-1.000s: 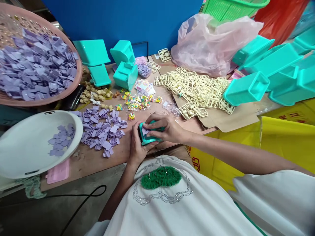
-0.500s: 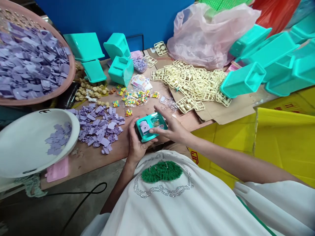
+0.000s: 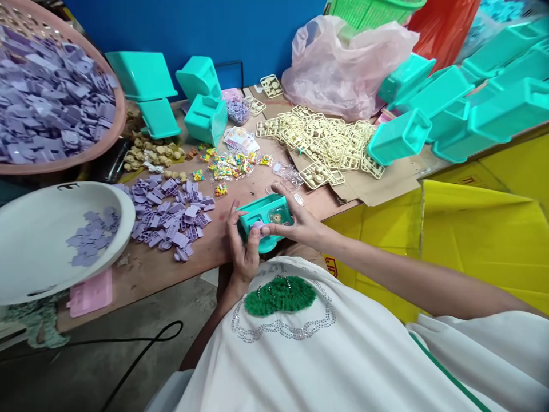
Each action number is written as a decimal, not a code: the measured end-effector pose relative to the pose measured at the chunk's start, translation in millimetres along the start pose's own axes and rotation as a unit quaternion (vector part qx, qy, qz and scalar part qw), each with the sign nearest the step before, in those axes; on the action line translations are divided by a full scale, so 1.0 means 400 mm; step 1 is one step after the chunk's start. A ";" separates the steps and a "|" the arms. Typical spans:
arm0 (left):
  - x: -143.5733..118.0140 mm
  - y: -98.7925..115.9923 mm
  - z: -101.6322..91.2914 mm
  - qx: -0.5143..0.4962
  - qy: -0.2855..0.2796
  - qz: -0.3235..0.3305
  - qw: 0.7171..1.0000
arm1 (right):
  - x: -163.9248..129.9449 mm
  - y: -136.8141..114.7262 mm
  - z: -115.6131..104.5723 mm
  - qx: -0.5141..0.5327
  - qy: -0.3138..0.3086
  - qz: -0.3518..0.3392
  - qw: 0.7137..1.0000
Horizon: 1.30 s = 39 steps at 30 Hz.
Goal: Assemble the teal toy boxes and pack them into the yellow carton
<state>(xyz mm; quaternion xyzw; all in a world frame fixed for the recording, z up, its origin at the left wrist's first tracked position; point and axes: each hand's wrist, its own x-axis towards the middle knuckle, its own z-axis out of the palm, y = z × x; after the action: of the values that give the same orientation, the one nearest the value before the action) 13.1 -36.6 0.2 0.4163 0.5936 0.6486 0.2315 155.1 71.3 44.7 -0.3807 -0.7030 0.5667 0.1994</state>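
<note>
Both my hands hold a small teal plastic toy box [image 3: 266,214] just above the near edge of the brown table [image 3: 201,257]. My left hand [image 3: 242,252] grips its left end from below. My right hand [image 3: 300,224] holds its right side, thumb pressing a small purple piece against its front. A clear window in the box shows small coloured items inside. To the left of the box lies a pile of loose purple plastic pieces [image 3: 171,214].
A white bowl [image 3: 38,252] with a few purple pieces and a pink basin [image 3: 60,109] full of them sit at left. Teal housings [image 3: 206,109], candy-coloured packets [image 3: 227,165], cream sprues [image 3: 321,140], a pink bag [image 3: 343,63], teal bins [image 3: 450,109] and a yellow carton [image 3: 472,240] surround the table.
The teal box has tilted so its top faces up, and my right thumb now presses the purple piece on its front. My view has shifted slightly to the right.
</note>
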 end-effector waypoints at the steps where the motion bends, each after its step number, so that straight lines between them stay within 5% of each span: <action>1: 0.000 -0.002 0.001 0.000 0.003 0.007 1.000 | -0.002 -0.004 0.004 -0.003 0.003 -0.001 1.000; 6: 0.000 -0.007 0.005 0.004 0.020 0.002 1.000 | 0.001 -0.023 0.014 -0.001 0.006 -0.022 1.000; 12: 0.012 -0.009 -0.004 -0.007 -0.014 -0.051 0.999 | 0.019 -0.048 -0.021 0.059 -0.063 0.077 0.993; 20: 0.007 0.005 0.001 -0.085 0.019 -0.070 0.994 | 0.010 -0.094 0.004 0.107 -0.036 0.149 0.982; 39: 0.037 -0.024 0.022 0.024 0.047 -0.079 0.995 | 0.046 -0.125 0.013 0.147 0.003 0.218 0.965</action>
<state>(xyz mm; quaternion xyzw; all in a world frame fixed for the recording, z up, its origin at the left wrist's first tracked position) 10.2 -18.1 -5.6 0.3427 0.6504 0.6325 0.2440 124.4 78.6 88.1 -0.4932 -0.5113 0.6923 0.1269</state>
